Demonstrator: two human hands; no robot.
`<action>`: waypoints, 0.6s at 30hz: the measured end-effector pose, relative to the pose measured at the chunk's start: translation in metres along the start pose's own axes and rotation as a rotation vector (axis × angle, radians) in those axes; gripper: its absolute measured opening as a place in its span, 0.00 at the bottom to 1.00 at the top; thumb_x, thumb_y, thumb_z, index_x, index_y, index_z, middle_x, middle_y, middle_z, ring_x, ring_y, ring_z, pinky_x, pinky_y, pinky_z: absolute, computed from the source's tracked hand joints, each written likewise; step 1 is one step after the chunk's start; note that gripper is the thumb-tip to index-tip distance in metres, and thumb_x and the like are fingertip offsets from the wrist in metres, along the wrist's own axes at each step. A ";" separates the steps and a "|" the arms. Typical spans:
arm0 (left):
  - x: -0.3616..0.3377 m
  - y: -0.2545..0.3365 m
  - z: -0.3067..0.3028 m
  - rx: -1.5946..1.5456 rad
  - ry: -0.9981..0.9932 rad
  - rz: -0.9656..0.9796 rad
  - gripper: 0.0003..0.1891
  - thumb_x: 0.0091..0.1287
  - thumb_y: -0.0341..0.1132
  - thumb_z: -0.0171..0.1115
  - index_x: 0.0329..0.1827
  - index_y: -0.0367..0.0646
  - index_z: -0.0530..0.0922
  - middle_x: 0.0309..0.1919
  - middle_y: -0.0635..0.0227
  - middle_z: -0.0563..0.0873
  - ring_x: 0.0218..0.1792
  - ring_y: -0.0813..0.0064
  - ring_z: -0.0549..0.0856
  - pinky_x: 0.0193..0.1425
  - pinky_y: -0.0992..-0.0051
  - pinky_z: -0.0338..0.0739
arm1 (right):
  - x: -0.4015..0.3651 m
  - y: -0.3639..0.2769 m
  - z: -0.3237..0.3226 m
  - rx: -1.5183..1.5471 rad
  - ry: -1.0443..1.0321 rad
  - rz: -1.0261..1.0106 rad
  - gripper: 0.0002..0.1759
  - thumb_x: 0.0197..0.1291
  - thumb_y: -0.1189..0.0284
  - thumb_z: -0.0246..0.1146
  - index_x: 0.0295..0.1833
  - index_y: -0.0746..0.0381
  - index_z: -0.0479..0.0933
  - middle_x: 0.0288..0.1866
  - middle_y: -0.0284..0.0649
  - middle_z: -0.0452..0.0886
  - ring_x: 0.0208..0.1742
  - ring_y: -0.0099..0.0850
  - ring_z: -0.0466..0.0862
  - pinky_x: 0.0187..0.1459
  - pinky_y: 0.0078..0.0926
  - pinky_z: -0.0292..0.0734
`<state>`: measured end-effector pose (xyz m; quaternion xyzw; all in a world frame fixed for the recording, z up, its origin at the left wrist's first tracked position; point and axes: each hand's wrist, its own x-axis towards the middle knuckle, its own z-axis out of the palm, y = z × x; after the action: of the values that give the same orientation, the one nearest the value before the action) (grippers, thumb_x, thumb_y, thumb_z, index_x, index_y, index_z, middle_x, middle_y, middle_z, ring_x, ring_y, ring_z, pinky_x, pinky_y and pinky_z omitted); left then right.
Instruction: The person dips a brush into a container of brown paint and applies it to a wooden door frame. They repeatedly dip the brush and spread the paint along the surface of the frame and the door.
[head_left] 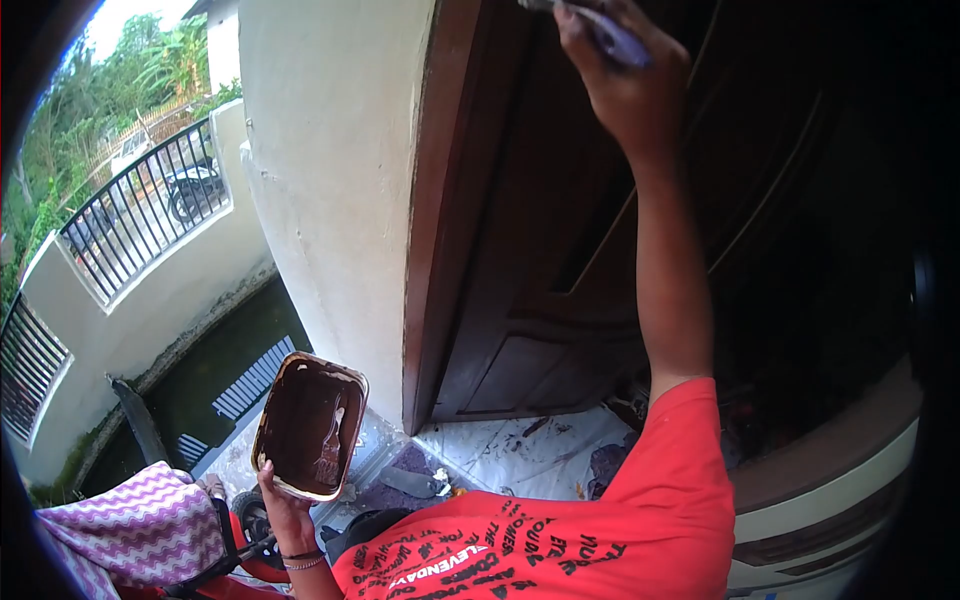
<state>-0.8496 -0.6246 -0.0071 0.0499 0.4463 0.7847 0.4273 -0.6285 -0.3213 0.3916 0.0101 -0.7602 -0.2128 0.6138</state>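
Observation:
My left hand grips the lower edge of a rectangular tub with dark brown paint inside. A fork-shaped thing, smeared with brown, lies in the tub. High up at the top edge of the view, my right hand is closed around a paintbrush with a purple handle. The brush's bristles are cut off by the frame. Behind the right arm stands a dark brown wooden door, and its reddish-brown frame runs along the pale wall. Whether the bristles touch anything cannot be seen.
A pale wall stands left of the door. Below, a stained white sheet covers the floor near a dark mat. A purple zigzag cloth hangs over something red at lower left. Beyond is a railing.

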 end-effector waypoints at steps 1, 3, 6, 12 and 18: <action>0.001 -0.001 0.002 -0.005 -0.010 -0.003 0.33 0.63 0.54 0.54 0.67 0.47 0.62 0.62 0.65 0.72 0.58 0.67 0.77 0.53 0.66 0.77 | 0.014 0.011 0.003 -0.015 0.061 -0.037 0.07 0.58 0.71 0.64 0.39 0.62 0.79 0.27 0.46 0.82 0.31 0.34 0.86 0.31 0.24 0.77; 0.005 -0.002 0.002 -0.012 -0.068 -0.005 0.33 0.63 0.53 0.53 0.68 0.47 0.62 0.62 0.64 0.72 0.59 0.66 0.77 0.53 0.66 0.78 | 0.037 0.026 0.004 -0.041 0.126 -0.152 0.05 0.58 0.72 0.63 0.38 0.63 0.79 0.27 0.45 0.82 0.29 0.33 0.85 0.30 0.24 0.76; 0.002 -0.002 0.017 -0.034 -0.015 0.029 0.34 0.63 0.53 0.53 0.68 0.45 0.62 0.62 0.64 0.73 0.57 0.67 0.79 0.50 0.71 0.80 | 0.033 0.038 -0.008 -0.180 0.067 -0.266 0.06 0.57 0.73 0.64 0.38 0.63 0.80 0.30 0.42 0.83 0.31 0.33 0.85 0.33 0.25 0.77; 0.007 -0.003 0.006 -0.056 -0.062 0.004 0.33 0.62 0.53 0.53 0.67 0.45 0.62 0.59 0.64 0.76 0.53 0.66 0.81 0.44 0.72 0.82 | -0.024 -0.012 -0.023 -0.174 -0.426 -0.054 0.09 0.54 0.72 0.66 0.40 0.62 0.80 0.32 0.42 0.83 0.34 0.36 0.85 0.37 0.26 0.78; 0.014 -0.007 0.001 -0.163 -0.163 0.049 0.33 0.62 0.51 0.53 0.69 0.46 0.60 0.64 0.62 0.71 0.61 0.61 0.75 0.58 0.61 0.76 | 0.040 0.022 -0.024 -0.026 -0.234 0.088 0.11 0.54 0.62 0.65 0.35 0.59 0.80 0.25 0.41 0.82 0.28 0.38 0.84 0.31 0.30 0.78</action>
<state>-0.8537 -0.6123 -0.0156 0.0893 0.3433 0.8221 0.4454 -0.6104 -0.3201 0.4393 -0.0561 -0.8236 -0.1950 0.5296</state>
